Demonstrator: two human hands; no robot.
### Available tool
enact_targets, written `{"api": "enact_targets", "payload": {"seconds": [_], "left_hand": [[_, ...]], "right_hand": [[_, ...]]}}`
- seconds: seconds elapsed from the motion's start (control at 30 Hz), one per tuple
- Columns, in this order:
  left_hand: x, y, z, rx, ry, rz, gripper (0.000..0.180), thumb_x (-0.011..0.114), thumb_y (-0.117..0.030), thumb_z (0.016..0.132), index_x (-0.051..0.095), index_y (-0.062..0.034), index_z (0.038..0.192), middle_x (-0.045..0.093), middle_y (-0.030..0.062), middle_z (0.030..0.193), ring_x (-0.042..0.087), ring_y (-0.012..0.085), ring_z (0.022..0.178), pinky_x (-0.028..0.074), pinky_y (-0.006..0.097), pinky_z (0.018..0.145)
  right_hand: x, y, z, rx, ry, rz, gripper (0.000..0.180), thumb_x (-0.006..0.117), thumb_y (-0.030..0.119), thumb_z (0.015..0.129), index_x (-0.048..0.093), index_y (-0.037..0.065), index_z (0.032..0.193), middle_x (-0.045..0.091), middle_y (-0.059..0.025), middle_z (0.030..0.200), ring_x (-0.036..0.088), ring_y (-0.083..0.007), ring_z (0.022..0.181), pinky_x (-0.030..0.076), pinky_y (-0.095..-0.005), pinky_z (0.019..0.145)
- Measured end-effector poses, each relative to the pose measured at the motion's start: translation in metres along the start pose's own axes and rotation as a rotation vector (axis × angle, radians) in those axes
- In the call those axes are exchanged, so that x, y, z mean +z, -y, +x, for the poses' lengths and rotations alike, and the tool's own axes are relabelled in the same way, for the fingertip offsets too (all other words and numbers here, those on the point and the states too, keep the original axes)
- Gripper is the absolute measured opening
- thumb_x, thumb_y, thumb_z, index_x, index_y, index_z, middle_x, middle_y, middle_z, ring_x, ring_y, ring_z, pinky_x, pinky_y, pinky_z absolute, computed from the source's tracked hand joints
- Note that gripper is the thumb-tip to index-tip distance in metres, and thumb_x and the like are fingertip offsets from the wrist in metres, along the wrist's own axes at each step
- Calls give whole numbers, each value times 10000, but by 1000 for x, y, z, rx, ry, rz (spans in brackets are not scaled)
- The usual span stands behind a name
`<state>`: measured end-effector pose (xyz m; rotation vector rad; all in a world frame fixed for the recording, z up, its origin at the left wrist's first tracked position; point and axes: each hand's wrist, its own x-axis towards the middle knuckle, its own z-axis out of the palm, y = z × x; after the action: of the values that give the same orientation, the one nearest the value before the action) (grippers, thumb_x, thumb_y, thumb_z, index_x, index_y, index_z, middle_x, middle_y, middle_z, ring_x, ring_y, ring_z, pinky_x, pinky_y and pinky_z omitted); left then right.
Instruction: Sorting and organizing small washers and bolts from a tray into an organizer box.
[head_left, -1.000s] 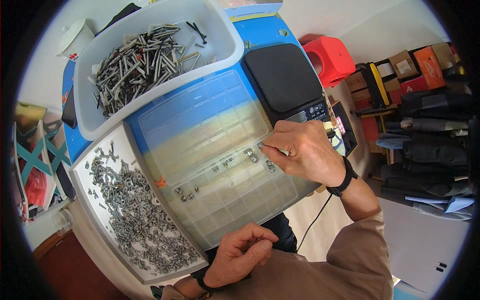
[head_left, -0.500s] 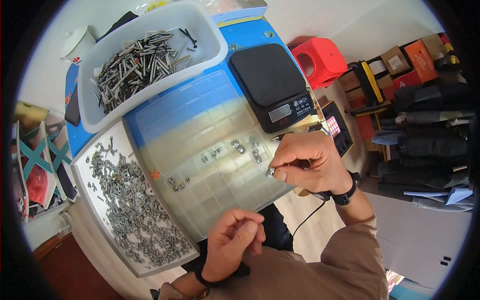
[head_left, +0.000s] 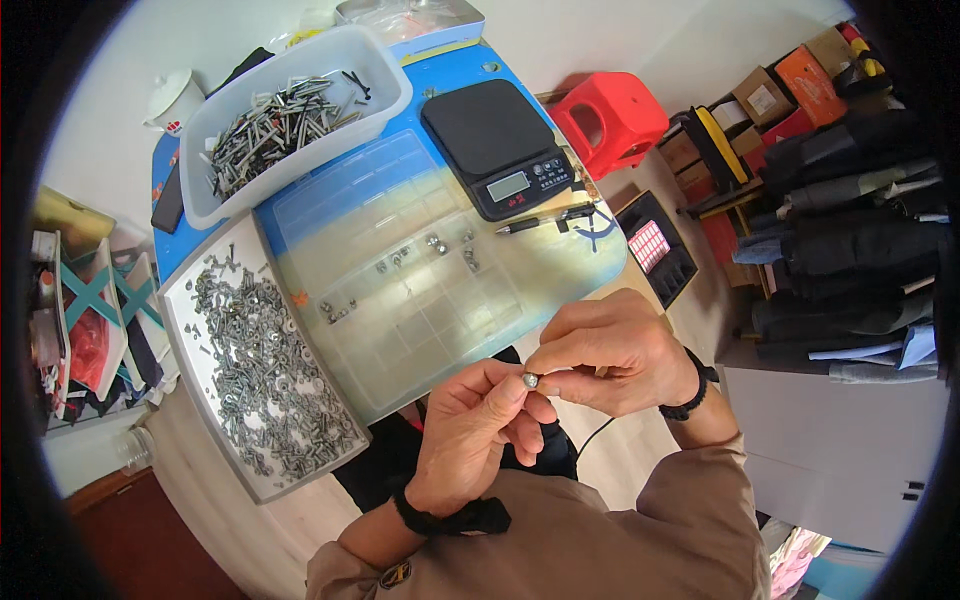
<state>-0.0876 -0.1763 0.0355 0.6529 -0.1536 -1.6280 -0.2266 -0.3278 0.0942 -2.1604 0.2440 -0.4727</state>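
Observation:
My hands meet in front of the table's near edge. Between their fingertips is a small shiny metal nut (head_left: 530, 380), rounded, its finer shape too small to make out. My left hand (head_left: 480, 425) pinches it from the left with thumb and forefinger, the other fingers curled. From the right, my right hand (head_left: 615, 360) closes thumb and forefinger on it. Beyond them a clear compartment box (head_left: 400, 345) lies on the table, with small clusters of nuts (head_left: 437, 244) in several compartments. Left of it, a white tray (head_left: 180, 300) holds a heap of mixed small screws, nuts and washers (head_left: 265, 370).
At the back left, a translucent bin (head_left: 300, 185) holds long screws and bolts. A black digital scale (head_left: 490, 135) and a pen (head_left: 540, 220) lie at the right of the blue table. A red stool (head_left: 610, 120) and a black case (head_left: 665, 265) stand beyond its right edge.
My right hand has come back from over the box's right side with the nut and met my left hand, which has risen slightly. The view has shifted, uncovering the pen.

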Motion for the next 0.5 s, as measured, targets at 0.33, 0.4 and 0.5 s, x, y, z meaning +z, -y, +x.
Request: {"api": "enact_targets", "payload": {"seconds": [0.33, 0.4, 0.5], "left_hand": [[8, 3, -4, 36, 19, 32, 205, 608, -191, 1002, 645, 5, 1050, 723, 185, 880, 658, 166, 556, 531, 278, 447], [8, 4, -3, 39, 0, 45, 187, 584, -175, 1012, 629, 5, 1035, 720, 199, 874, 655, 178, 540, 526, 287, 436], [4, 3, 0, 27, -31, 67, 181, 587, -173, 1010, 630, 3, 1020, 721, 198, 872, 656, 178, 540, 528, 289, 440]], "right_hand": [[-2, 3, -16, -17, -49, 25, 261, 769, 3, 765, 742, 78, 1014, 665, -71, 787, 636, -197, 586, 467, -301, 506], [-1, 2, -16, -19, -55, 42, 263, 768, 3, 767, 741, 80, 1017, 666, -70, 785, 638, -198, 589, 469, -302, 508], [2, -4, -14, -18, -53, 81, 252, 787, 26, 772, 747, 69, 1016, 681, -82, 792, 635, -186, 592, 454, -292, 499]]}}
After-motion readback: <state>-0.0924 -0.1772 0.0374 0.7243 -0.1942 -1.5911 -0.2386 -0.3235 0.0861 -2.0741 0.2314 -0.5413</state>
